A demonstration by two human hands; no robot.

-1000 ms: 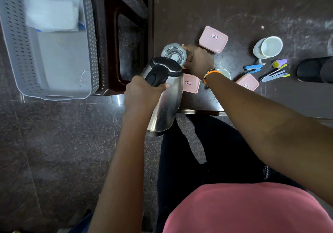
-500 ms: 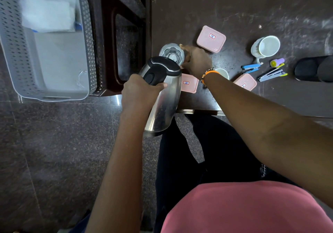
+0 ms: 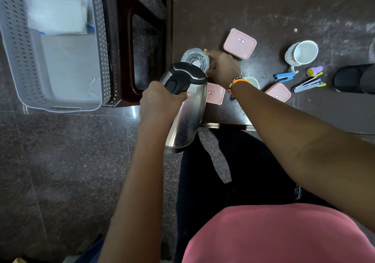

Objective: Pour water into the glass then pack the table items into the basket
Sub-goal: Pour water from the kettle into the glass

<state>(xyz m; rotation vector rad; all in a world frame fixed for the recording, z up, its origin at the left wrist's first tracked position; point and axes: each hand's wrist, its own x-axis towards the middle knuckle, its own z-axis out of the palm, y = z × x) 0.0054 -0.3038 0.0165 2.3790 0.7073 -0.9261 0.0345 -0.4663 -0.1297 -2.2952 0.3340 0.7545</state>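
My left hand grips the black handle of a steel kettle, which is tilted with its top over the clear glass at the table's left edge. Water shimmers inside the glass. My right hand wraps around the glass's right side and steadies it. The grey perforated basket stands at far left on a dark stool, with a white cloth in its far end.
On the dark table lie three pink lidded boxes, a white mug, a small white cup, a blue stapler, a purple-yellow marker, a grey stapler and black items at right.
The kettle and both hands keep almost the same pose over the glass; only the camera view has shifted slightly.
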